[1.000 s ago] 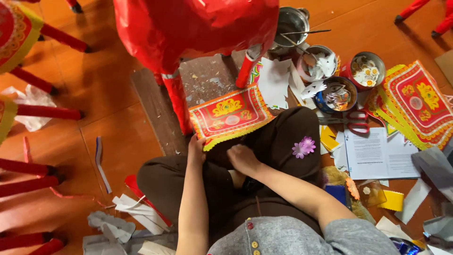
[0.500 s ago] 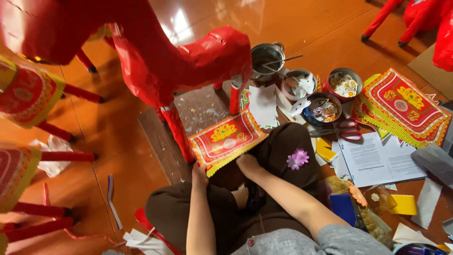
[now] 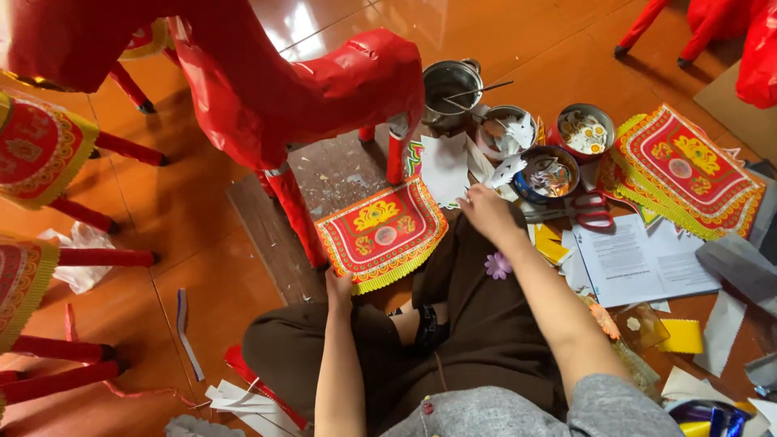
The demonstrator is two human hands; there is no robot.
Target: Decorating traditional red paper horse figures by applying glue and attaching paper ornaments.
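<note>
Head camera, 1 view: looking steeply down from the seated person's head, facing forward over lap and arms, taking in the near floor (image 3: pixel 210 243), the red paper horse (image 3: pixel 267 89) ahead, and bowls (image 3: pixel 550 170) at upper right.

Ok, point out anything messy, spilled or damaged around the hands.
Nothing looks damaged. White paper cut-outs spill from the tins onto the floor beside the right hand, and small scraps litter the board under the red paper horse. The left hand holds the fringed red panel, lying askew.
</note>
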